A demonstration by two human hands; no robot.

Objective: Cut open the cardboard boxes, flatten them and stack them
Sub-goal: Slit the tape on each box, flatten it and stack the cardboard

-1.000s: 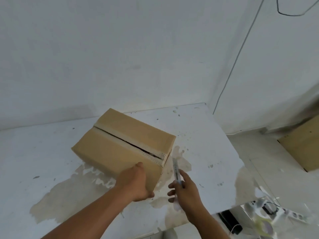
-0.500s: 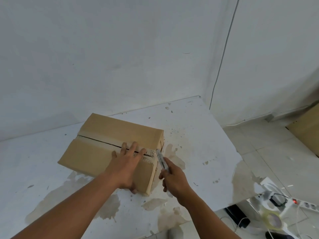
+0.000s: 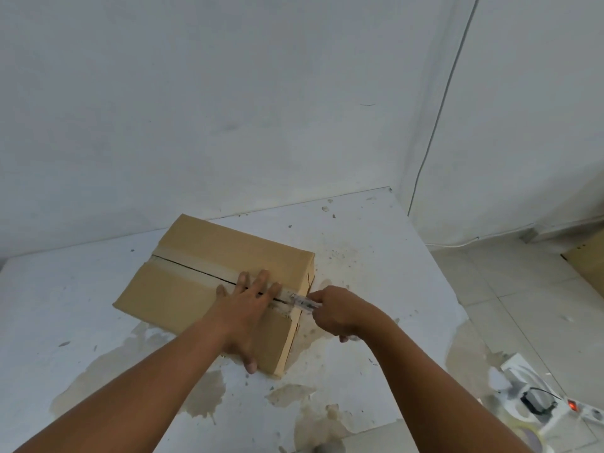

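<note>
A brown cardboard box point(image 3: 202, 256) lies on the white table point(image 3: 376, 263), its top seam covered with clear tape and showing a dark slit. My left hand point(image 3: 248, 305) presses flat on the box top near the right end, fingers spread across the seam. My right hand point(image 3: 340, 310) grips a clear utility knife point(image 3: 302, 301), whose tip rests on the taped seam at the box's right edge, just beside my left fingertips.
The table is stained and stands against white walls in a corner. On the tiled floor at right lie a power strip with a red light point(image 3: 575, 407), cables, a tape roll point(image 3: 532, 436) and another cardboard box point(image 3: 588, 253) at the far right edge.
My left hand moved from the box's near side up onto its top. My right hand brought the knife from beside the box to the end of the seam.
</note>
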